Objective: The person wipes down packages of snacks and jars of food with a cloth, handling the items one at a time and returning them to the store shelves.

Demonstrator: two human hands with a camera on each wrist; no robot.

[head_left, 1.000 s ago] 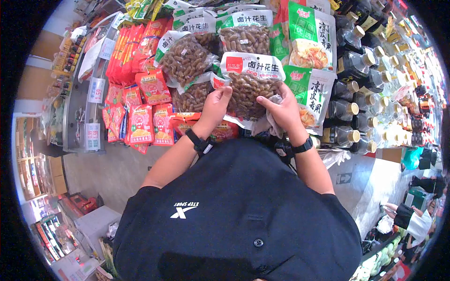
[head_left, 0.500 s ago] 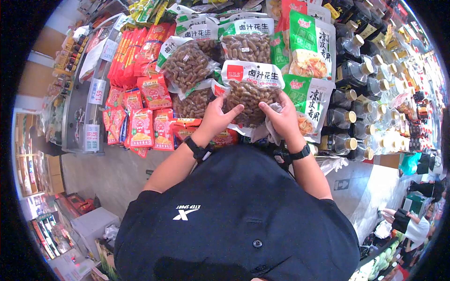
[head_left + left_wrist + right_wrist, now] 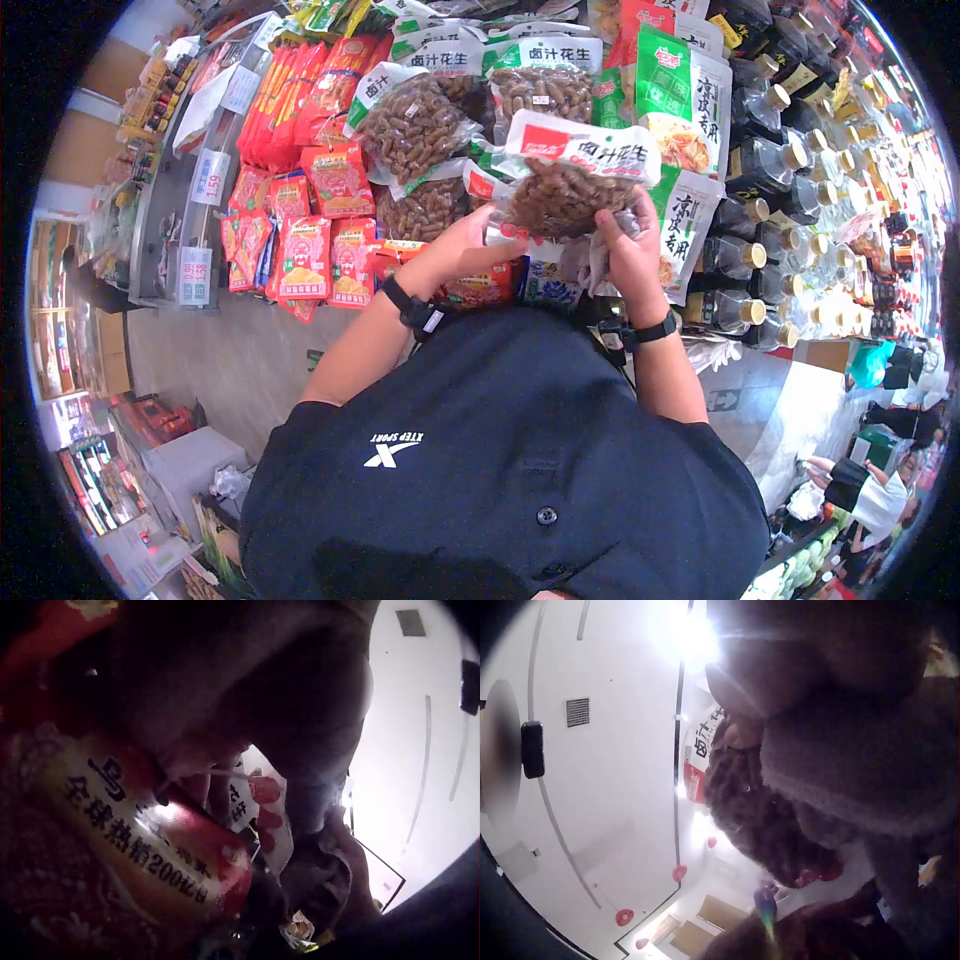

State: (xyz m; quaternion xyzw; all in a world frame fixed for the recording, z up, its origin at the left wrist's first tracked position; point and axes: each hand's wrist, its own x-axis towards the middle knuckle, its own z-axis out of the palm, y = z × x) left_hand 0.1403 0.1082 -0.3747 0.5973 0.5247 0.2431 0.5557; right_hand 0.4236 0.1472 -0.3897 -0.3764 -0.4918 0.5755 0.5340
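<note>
Amid shop packets (image 3: 302, 255), hands (image 3: 467, 247) (image 3: 636, 248) hold a bag (image 3: 632, 163) of, seemingly, peanuts (image 3: 560, 203).

卤汁花生 on peanut bag (image 3: 568, 196), 凉皮专用 on green pouch (image 3: 682, 108), XTEP SPORT on shirt (image 3: 480, 400)

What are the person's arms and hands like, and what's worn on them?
Short black sleeves leave the forearms uncovered. The left hand and right hand are gloveless; each wrist wears a black band with a small dark device.
</note>
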